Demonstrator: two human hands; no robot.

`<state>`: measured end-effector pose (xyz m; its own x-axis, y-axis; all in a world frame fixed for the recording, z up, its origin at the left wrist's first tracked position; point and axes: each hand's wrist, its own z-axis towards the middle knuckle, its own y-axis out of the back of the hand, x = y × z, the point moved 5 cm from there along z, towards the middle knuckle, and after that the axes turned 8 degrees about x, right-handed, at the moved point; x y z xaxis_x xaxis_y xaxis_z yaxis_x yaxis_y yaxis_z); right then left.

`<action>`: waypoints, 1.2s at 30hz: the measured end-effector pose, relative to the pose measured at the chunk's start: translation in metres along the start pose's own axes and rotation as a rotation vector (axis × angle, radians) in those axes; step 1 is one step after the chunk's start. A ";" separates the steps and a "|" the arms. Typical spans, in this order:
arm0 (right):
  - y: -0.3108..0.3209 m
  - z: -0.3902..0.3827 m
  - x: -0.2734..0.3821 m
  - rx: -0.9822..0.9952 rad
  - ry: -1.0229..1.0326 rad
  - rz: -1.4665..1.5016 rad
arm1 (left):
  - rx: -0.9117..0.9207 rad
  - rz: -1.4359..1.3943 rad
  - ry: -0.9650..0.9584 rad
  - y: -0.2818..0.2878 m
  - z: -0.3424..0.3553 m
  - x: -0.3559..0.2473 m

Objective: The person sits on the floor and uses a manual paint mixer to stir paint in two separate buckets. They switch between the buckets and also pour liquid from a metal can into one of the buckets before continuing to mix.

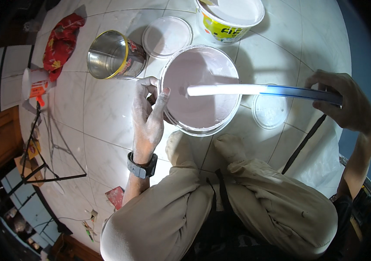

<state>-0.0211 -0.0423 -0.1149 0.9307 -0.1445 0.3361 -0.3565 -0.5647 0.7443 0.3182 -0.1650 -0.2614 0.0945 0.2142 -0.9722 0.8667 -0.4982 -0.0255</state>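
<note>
While I squat on the tiled floor [107, 126] with my knees [237, 204] at the bottom of view, my left hand [148, 115], dusted with pale paint and wearing a dark watch [142, 165], curls around the near-left rim of the paint bucket [200, 89] and steadies it. My right hand [344, 104] is closed around the blue end of a long flat stirring stick [255, 90], whose whitened tip rests in the pale pinkish paint near the middle of the bucket. I judge this to be the stirring step; the next stroke calls for a firm hold on the rim and a level sweep so nothing slops over. Just right of the bucket lies a small clear lid [270, 111]. Beyond, a white lid [167, 37] lies flat, an empty metal can [116, 54] leans on its side, and a second paint tub [229, 17] stands at the far edge. Far left sit a red cloth [61, 41] and a white cup [35, 82]
</note>
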 end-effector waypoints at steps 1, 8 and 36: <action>-0.001 0.002 0.000 0.004 0.033 -0.012 | -0.017 -0.012 -0.002 0.002 -0.002 -0.001; 0.000 -0.009 -0.004 0.024 -0.002 -0.039 | 0.032 0.024 -0.028 -0.001 0.004 0.004; -0.054 0.035 0.100 -0.110 0.096 -0.589 | 0.061 -0.051 -0.027 -0.010 0.001 -0.003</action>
<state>0.0944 -0.0546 -0.1421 0.9644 0.2435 -0.1035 0.2048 -0.4393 0.8747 0.3092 -0.1611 -0.2587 0.0368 0.2179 -0.9753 0.8387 -0.5373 -0.0884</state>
